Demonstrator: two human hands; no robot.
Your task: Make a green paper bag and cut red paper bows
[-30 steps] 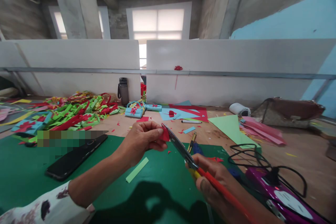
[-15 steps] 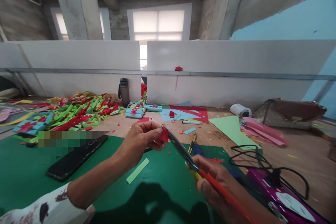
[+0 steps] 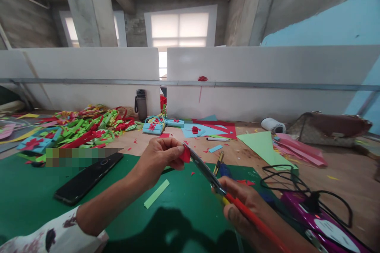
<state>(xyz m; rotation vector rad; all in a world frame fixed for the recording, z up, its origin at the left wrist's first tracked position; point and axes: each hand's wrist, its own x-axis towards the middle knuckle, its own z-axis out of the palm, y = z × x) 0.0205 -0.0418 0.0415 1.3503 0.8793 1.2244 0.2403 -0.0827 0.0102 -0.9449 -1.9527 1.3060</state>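
Note:
My left hand pinches a small folded red paper piece above the green cutting mat. My right hand grips red-handled scissors, whose dark blades point up-left and meet the red paper. Tiny red scraps lie on the mat below the blades. A light green paper strip lies on the mat under my left wrist.
A black phone lies at the left. Green and red paper strips pile up behind it. A dark bottle, blue and red sheets, a tape roll, a brown bag and a purple glue gun with black cord surround me.
The view has drifted slightly; both hands keep the same hold, with the scissors blades still at the red paper.

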